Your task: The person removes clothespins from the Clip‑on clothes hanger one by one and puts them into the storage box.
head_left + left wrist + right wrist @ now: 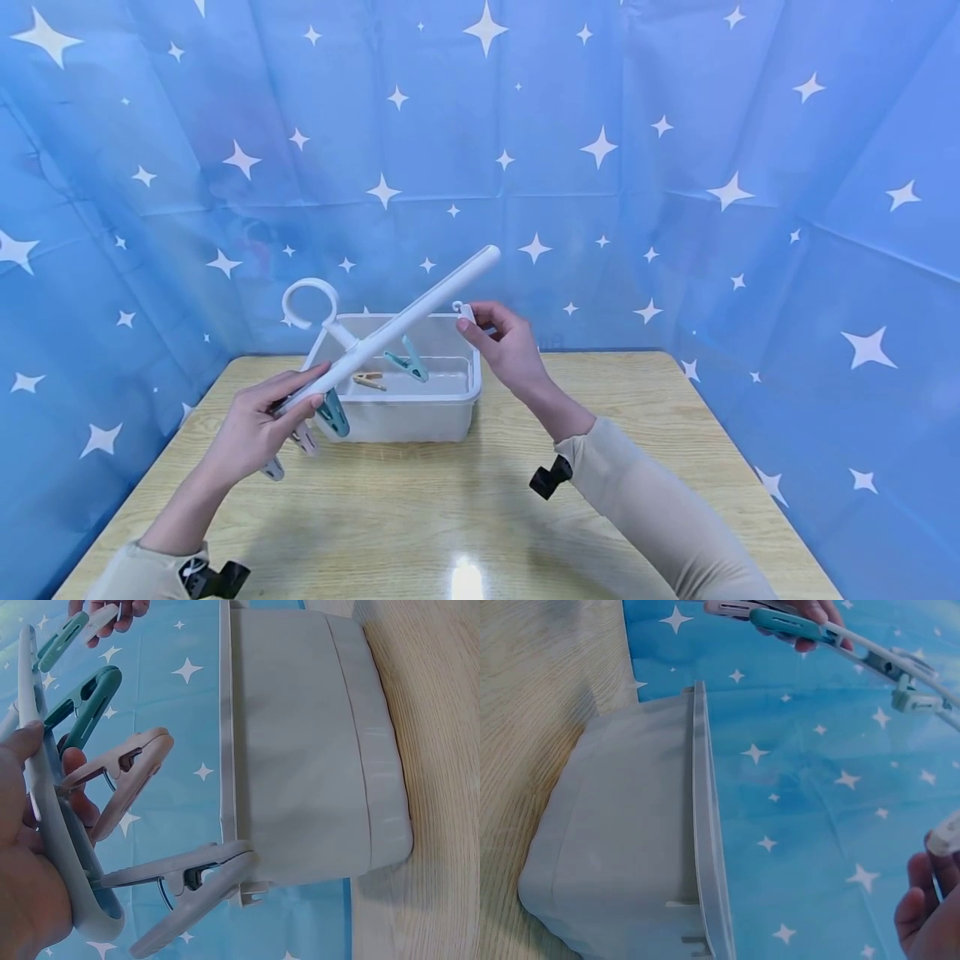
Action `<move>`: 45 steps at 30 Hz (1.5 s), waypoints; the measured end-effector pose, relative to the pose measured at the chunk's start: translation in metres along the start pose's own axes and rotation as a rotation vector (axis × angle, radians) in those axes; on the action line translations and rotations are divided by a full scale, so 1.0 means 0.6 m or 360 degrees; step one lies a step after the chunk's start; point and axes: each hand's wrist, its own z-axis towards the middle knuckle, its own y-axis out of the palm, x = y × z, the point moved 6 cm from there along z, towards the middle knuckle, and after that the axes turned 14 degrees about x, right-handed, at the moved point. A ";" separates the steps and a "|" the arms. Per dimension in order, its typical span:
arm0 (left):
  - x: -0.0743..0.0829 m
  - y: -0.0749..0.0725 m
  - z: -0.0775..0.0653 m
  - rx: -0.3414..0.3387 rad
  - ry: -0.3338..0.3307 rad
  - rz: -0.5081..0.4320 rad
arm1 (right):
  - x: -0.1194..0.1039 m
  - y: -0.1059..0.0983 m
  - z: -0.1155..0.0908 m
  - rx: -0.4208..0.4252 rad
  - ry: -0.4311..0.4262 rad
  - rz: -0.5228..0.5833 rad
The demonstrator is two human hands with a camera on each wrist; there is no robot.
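My left hand (251,425) grips the lower end of a white clip hanger (408,321), its bar slanting up to the right, its ring hook (311,283) at the upper left. Below the bar hang a teal clothespin (333,414) near the fingers and another teal clothespin (412,367) farther along. In the left wrist view, a pink clothespin (124,776) and a grey clothespin (195,881) hang from the end by my palm. My right hand (510,346) pinches a white clothespin (467,313) between thumb and fingers, apart from the bar.
A white plastic bin (405,421) stands at the back of the wooden table (420,508), below the hanger. A tan clothespin (369,381) shows inside it. Blue cloth with white stars (480,167) encloses the back and sides.
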 end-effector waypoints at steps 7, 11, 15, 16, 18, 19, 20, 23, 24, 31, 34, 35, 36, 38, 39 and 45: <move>-0.003 -0.002 -0.004 0.0011 -0.0039 0.0002 | 0.013 0.006 0.001 -0.0035 0.0075 -0.0108; -0.005 -0.002 -0.006 0.0006 -0.0033 -0.0008 | 0.016 0.010 0.002 -0.0040 0.0088 -0.0141; -0.006 -0.003 -0.007 -0.0008 -0.0014 -0.0015 | 0.016 0.016 0.003 -0.0048 0.0073 -0.0161; -0.006 -0.003 -0.007 -0.0010 -0.0014 -0.0017 | 0.017 0.017 0.004 -0.0053 0.0069 -0.0164; -0.007 -0.003 -0.007 -0.0009 -0.0027 -0.0018 | 0.016 0.020 0.005 -0.0059 0.0063 -0.0173; -0.007 -0.003 -0.008 -0.0010 -0.0025 -0.0018 | 0.016 0.020 0.006 -0.0061 0.0064 -0.0175; -0.008 -0.004 -0.008 -0.0008 -0.0034 -0.0016 | 0.016 0.021 0.006 -0.0063 0.0064 -0.0184; -0.009 -0.004 -0.008 -0.0004 -0.0050 -0.0005 | 0.018 0.024 0.008 -0.0074 0.0082 -0.0194; -0.009 -0.004 -0.009 -0.0006 -0.0051 0.0003 | 0.018 0.025 0.008 -0.0079 0.0091 -0.0200; -0.006 -0.004 -0.009 -0.0016 -0.0063 0.0006 | 0.025 0.031 0.009 -0.0100 0.0161 -0.0227; -0.005 -0.005 -0.007 -0.0018 -0.0068 0.0001 | 0.028 0.033 0.012 -0.0094 0.0178 -0.0236; -0.004 -0.005 -0.006 -0.0017 -0.0065 0.0004 | 0.028 0.034 0.013 -0.0094 0.0182 -0.0236; -0.003 -0.005 -0.005 -0.0017 -0.0064 0.0004 | 0.029 0.034 0.014 -0.0093 0.0187 -0.0235; -0.003 -0.006 -0.004 -0.0016 -0.0060 0.0008 | 0.030 0.034 0.016 -0.0097 0.0199 -0.0232; -0.003 -0.006 -0.004 -0.0015 -0.0060 0.0010 | 0.031 0.035 0.017 -0.0101 0.0202 -0.0229; -0.003 -0.006 -0.003 -0.0014 -0.0016 -0.0010 | 0.037 0.035 0.022 -0.0126 0.0238 -0.0247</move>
